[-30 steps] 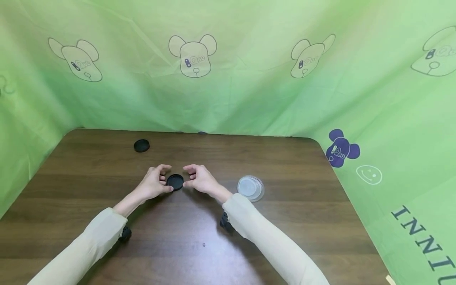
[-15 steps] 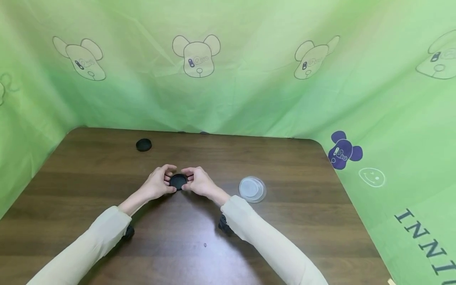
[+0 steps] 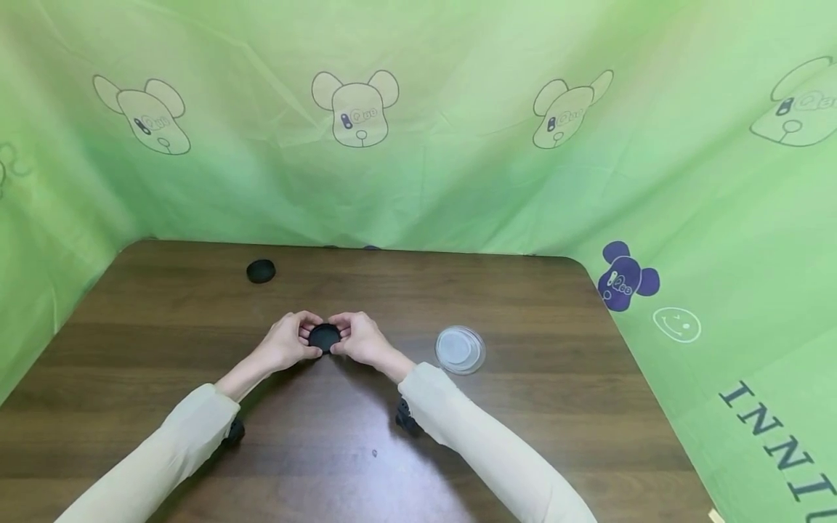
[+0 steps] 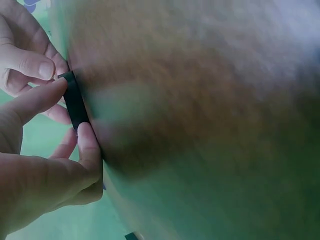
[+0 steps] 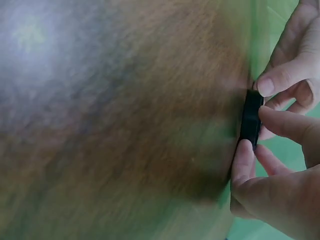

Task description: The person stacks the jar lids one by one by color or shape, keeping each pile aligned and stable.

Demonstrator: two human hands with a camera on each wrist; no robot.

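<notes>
A shallow, round black lid-like disc (image 3: 324, 337) with a raised rim lies near the middle of the wooden table. My left hand (image 3: 286, 343) grips its left edge, thumb at the near side and fingers curving round the far side. From the other side my right hand (image 3: 362, 339) holds the right edge in the same way. Seen edge-on in the left wrist view, the black disc (image 4: 75, 102) sits low on the tabletop between the fingertips of both hands. The right wrist view likewise has the disc (image 5: 250, 119) between thumbs and fingers.
A second round black piece (image 3: 261, 271) lies toward the back left of the table (image 3: 523, 436). To the right, close to the right forearm, is a clear round dish or lid (image 3: 461, 350). A green printed curtain (image 3: 418, 189) borders the table's back and sides.
A second ago my right hand stood slightly more open at the disc's right edge; its fingers have since closed in on the rim. My left hand has drawn in closer round the other edge.
</notes>
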